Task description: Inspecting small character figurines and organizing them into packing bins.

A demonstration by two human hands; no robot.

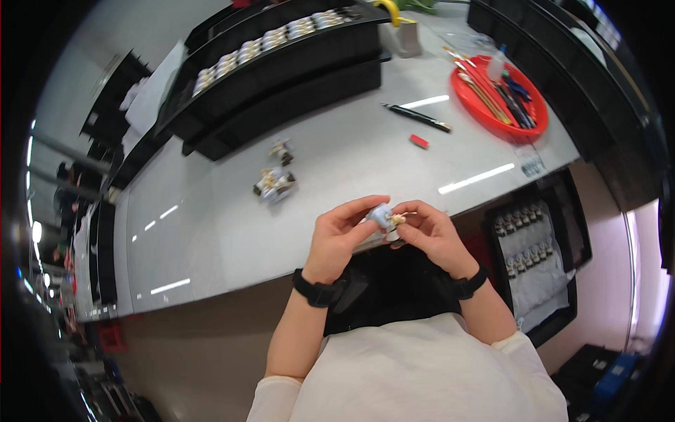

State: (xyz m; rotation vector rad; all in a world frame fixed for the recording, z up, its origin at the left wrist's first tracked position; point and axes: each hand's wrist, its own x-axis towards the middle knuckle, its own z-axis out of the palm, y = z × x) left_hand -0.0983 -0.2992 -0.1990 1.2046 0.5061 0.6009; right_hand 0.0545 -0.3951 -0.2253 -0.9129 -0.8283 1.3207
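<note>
Just above the table's front edge, a small figurine (382,215) with pale blue and cream parts is held between my two hands. The fingers and thumb of my left hand (341,238) close around its pale blue side. On the cream side, my right hand (434,238) pinches it between thumb and fingers, which cover part of its shape. Farther left on the white table (204,246) lies a blurred cluster of small figurine pieces (275,186) in pale blue, white, brown and gold. A smaller similar piece (282,150) lies just behind it.
Stacked black crates (288,91) stand at the back, the top one holding rows of figurines. A round red tray (464,105) carries brushes and a small bottle. A black pen (418,118) and red block (419,141) lie nearer. Lower right, a black case (538,330) holds rows of figurines.
</note>
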